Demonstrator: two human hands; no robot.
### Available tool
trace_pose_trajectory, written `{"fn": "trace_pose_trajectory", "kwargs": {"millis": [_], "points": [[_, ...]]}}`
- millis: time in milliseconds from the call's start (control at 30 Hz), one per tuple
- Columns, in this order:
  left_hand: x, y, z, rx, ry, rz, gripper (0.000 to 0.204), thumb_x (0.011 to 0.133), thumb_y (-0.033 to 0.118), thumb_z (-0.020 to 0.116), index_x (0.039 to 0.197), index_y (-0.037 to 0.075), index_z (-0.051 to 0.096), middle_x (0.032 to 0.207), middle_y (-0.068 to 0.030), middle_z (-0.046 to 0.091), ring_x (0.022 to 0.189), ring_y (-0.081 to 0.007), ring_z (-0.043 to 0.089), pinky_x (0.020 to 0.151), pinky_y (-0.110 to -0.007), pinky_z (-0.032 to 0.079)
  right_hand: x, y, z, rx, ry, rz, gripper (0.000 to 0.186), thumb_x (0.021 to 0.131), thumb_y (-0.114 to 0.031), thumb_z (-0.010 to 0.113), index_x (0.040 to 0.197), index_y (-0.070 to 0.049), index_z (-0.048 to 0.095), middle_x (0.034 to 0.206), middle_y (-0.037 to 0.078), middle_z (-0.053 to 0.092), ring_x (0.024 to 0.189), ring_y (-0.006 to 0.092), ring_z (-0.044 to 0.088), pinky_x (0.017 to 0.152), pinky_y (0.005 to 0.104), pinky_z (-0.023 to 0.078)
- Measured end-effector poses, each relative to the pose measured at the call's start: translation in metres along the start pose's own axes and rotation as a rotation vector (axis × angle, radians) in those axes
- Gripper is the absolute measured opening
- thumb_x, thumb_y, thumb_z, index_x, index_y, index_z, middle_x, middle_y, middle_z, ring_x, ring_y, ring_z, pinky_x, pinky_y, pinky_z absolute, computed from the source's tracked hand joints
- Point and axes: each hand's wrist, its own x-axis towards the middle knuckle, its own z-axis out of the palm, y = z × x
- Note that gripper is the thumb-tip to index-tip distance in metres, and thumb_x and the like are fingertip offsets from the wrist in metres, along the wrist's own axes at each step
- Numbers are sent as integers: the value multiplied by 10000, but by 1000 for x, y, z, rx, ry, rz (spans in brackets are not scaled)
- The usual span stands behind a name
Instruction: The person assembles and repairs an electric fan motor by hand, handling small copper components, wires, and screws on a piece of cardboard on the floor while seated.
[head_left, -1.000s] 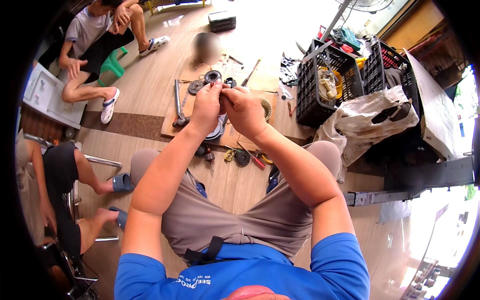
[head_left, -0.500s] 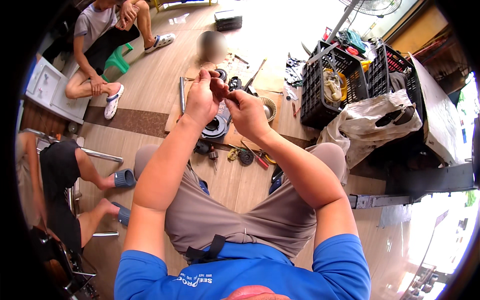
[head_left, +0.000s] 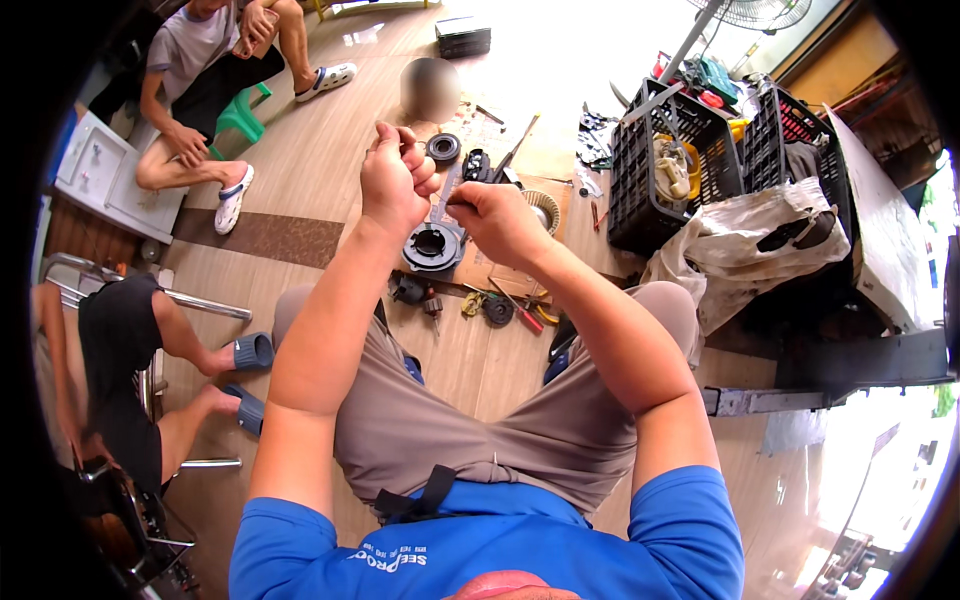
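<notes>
Two bare hands are raised around the far side of a grey round housing (head_left: 432,260), which lies on a cardboard sheet (head_left: 550,148) with its dark opening facing up. The left hand (head_left: 393,188), beyond the housing and slightly left of it, has its fingers curled inward; whether it grips anything small cannot be told. The right hand (head_left: 498,220), beyond and right of the housing, has its thumb and fingertips drawn together in a pinch; whatever may be between them is too small to make out. Farther beyond the housing lie a dark ring-shaped part (head_left: 443,149) and, to the right of that, a black part (head_left: 477,164). A pale ribbed ring (head_left: 543,208) lies to the housing's right, partly behind the right hand. Nearer the person than the housing are a small dark wheel (head_left: 498,312) and a red-handled tool (head_left: 531,320), both toward the right. Well to the housing's right stands a black crate (head_left: 638,212), with a soiled whitish cloth (head_left: 735,228) beside it.
</notes>
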Motion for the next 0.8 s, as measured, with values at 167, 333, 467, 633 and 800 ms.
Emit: {"fn": "trace_pose_trajectory", "kwargs": {"millis": [167, 333, 467, 633, 800], "points": [[4, 1, -4, 138, 66, -36, 385, 1040, 452, 360, 835, 145, 468, 551, 49, 277, 434, -84, 215, 402, -267, 186, -1, -1, -19, -204, -120, -33, 191, 901, -209, 604, 946, -41, 682, 839, 164, 676, 793, 310, 663, 713, 396, 513], [2, -17, -9, 505, -26, -332, 344, 1032, 421, 419, 833, 144, 471, 556, 64, 331, 411, -56, 279, 375, -233, 212, -3, 3, -29, -553, -298, -174, 145, 902, -205, 590, 930, -80, 659, 885, 112, 669, 847, 310, 651, 743, 405, 512], [-1, -42, -11, 916, -148, -310, 295, 1036, 345, 431, 931, 86, 526, 579, 26, 427, 418, -79, 354, 374, -249, 287, -2, 6, -36, -605, -305, -285, 126, 889, -198, 597, 895, -76, 627, 879, 82, 649, 852, 297, 643, 728, 407, 499], [3, -53, -23, 681, -222, -419, 282, 1035, 315, 450, 921, 70, 530, 638, -22, 490, 450, -95, 402, 387, -253, 331, -4, 11, -38, -533, -162, -376, 131, 875, -164, 554, 822, -60, 612, 874, 91, 668, 846, 284, 662, 733, 387, 519], [-10, -46, -13, 523, -195, -404, 277, 1042, 323, 432, 952, 79, 527, 668, -19, 531, 486, -113, 458, 426, -268, 380, -1, 12, -43, -553, -253, -296, 126, 884, -170, 578, 859, -51, 609, 905, 97, 668, 879, 287, 661, 741, 388, 519]]}}
